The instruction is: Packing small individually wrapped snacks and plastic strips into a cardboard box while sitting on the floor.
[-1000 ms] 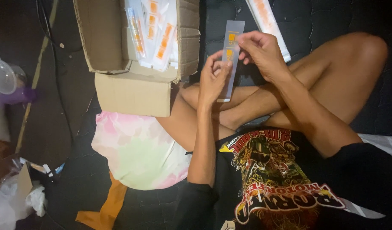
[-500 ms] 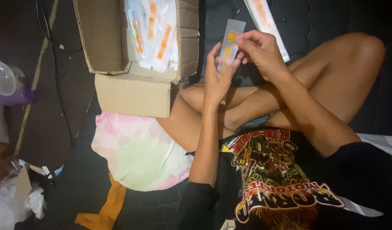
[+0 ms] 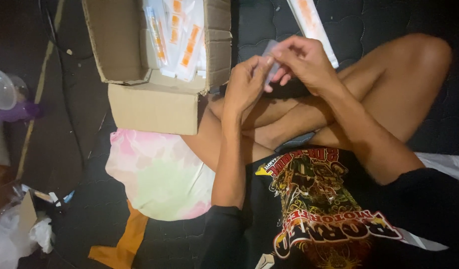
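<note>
While a narrow pale sachet (image 3: pixel 270 62) is pinched at its top edge between the fingers of the left hand (image 3: pixel 244 84) and the right hand (image 3: pixel 304 62), above the crossed legs, no opening can be made out. Left of it, orange-and-white packets (image 3: pixel 182 37) stand in an open cardboard box (image 3: pixel 154 107); another packet (image 3: pixel 311 25) lies just behind the hands.
</note>
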